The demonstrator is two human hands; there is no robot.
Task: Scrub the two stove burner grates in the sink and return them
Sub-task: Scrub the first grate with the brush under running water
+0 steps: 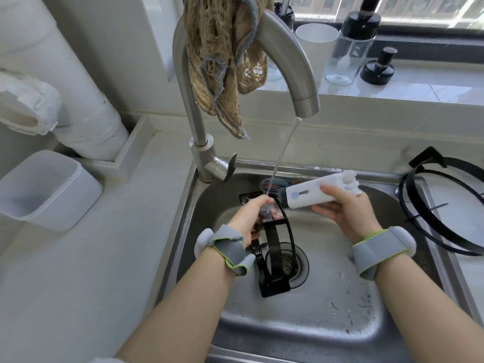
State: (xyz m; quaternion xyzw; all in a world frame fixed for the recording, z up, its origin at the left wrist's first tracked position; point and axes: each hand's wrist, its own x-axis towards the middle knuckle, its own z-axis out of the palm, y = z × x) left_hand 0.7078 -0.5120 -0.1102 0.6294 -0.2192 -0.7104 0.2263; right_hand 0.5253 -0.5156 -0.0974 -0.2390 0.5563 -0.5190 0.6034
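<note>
A black burner grate point(273, 247) stands on edge in the steel sink point(327, 297), over the drain. My left hand point(251, 218) grips its upper rim, right where the water stream from the faucet point(290, 64) lands. To the right, my right hand point(348, 216) holds a white scrubbing brush point(319, 192) with dark bristles at its left end, close beside the grate's top. The second black grate point(450, 210) lies on the counter at the sink's right edge.
A brown mesh cloth point(225, 61) hangs over the faucet neck. A white plastic bin point(44, 189) sits on the counter to the left, beside a white pipe point(78, 87). On the window sill stand a white cup point(315, 48) and glass bottles point(351, 51).
</note>
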